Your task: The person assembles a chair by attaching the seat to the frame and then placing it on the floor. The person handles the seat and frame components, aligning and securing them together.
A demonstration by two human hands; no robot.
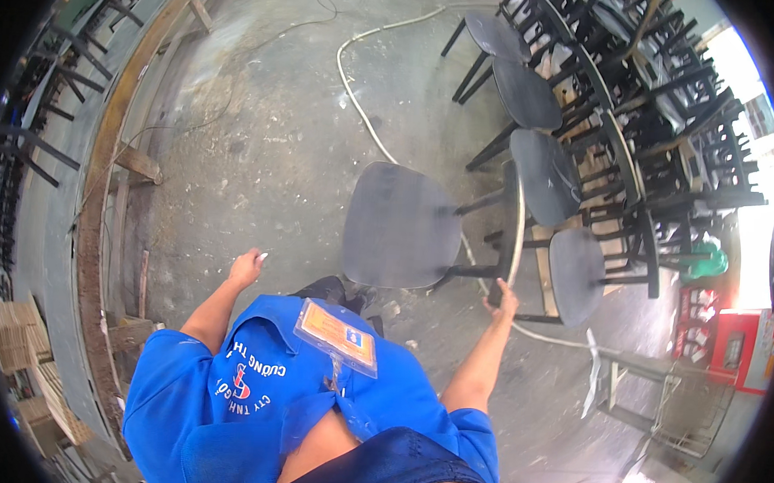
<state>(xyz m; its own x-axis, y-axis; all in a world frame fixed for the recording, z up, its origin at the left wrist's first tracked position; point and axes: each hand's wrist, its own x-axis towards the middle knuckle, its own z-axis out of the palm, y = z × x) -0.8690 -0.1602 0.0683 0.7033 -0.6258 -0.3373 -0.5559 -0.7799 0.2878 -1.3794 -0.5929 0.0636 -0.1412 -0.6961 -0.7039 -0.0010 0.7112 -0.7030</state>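
Observation:
A black chair [402, 227] with a rounded seat is in front of me, its curved backrest toward the right. My right hand [504, 300] is closed around the near end of that backrest. Out to the left, away from the chair, my left hand [248, 267] is closed, with a small white piece [263, 257] showing at the fingertips. What kind of thing this piece is, I cannot make out. The chair's legs are mostly hidden beneath the seat.
Several similar black chairs [545, 175] stand in a row at the right, before tall stacks. A pale hose [351, 80] winds across the concrete floor. Along the left runs a long bench [94, 229] with chair parts behind it. A red machine [742, 348] stands far right.

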